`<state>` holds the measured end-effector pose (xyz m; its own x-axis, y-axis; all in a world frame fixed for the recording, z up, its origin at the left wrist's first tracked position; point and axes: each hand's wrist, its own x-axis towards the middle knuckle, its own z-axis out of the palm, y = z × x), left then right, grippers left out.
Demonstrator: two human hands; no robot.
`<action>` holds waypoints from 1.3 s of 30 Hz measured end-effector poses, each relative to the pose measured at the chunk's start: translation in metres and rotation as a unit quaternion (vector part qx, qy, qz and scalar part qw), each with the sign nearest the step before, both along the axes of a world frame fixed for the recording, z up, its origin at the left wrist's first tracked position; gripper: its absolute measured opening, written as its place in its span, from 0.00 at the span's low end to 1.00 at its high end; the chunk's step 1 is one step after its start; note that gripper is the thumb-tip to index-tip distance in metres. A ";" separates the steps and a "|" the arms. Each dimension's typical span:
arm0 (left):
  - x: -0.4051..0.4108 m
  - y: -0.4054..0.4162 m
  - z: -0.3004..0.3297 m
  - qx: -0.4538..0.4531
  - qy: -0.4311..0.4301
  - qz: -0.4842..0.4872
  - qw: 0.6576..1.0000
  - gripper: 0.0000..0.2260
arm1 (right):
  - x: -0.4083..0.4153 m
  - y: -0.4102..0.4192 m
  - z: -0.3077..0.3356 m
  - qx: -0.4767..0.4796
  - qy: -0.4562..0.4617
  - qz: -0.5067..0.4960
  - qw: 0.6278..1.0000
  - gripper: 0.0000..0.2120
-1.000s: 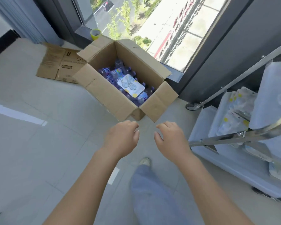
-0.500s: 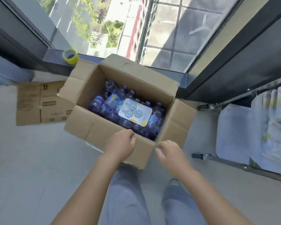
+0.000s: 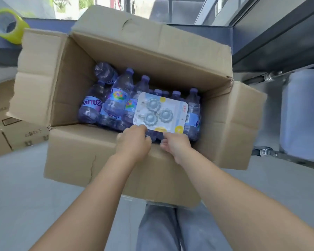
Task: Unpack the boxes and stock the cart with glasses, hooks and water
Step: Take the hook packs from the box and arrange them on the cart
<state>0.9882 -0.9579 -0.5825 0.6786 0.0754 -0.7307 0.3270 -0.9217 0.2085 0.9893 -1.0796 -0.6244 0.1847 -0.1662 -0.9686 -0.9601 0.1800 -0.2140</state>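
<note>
Left hand: I am reaching my left hand (image 3: 134, 140) over the near wall of the box, fingers (image 3: 140, 128) curled, tips touching the near left corner of the hook pack; whether they are pinching it I cannot tell.
Right hand: I am holding my right hand (image 3: 176, 144) just right of the left one, fingers loosely bent at the pack's near edge; contact is hidden.
Hook pack: the hook pack (image 3: 161, 113) is lying flat on top of the bottles, toward the right of the box.
Water bottles: the water bottles (image 3: 116, 104) are filling the cardboard box (image 3: 91, 160), some upright, some lying.
Box: it is sitting open on the floor, flaps spread.
Cart: the cart (image 3: 301, 113) is standing to the right.
Tape roll: a yellow tape roll (image 3: 7, 26) is sitting on the far left sill.
Flattened carton: a flattened carton (image 3: 7, 127) is lying left of the box.
</note>
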 end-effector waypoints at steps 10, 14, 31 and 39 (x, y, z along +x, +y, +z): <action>0.006 0.016 -0.053 -0.023 0.037 0.017 0.999 0.18 | 0.025 0.042 -0.064 0.066 0.093 -0.143 0.983 0.14; 0.005 0.024 -0.052 -0.032 0.032 0.028 0.999 0.18 | 0.032 0.043 -0.067 0.020 0.091 -0.284 0.954 0.12; -0.001 -0.032 0.060 -0.331 0.095 0.346 0.873 0.11 | -0.022 -0.101 0.123 0.057 -0.164 0.156 0.972 0.07; -0.054 -0.141 0.156 -0.447 0.069 0.377 0.808 0.06 | -0.086 -0.177 0.202 -0.129 -0.217 0.044 0.967 0.09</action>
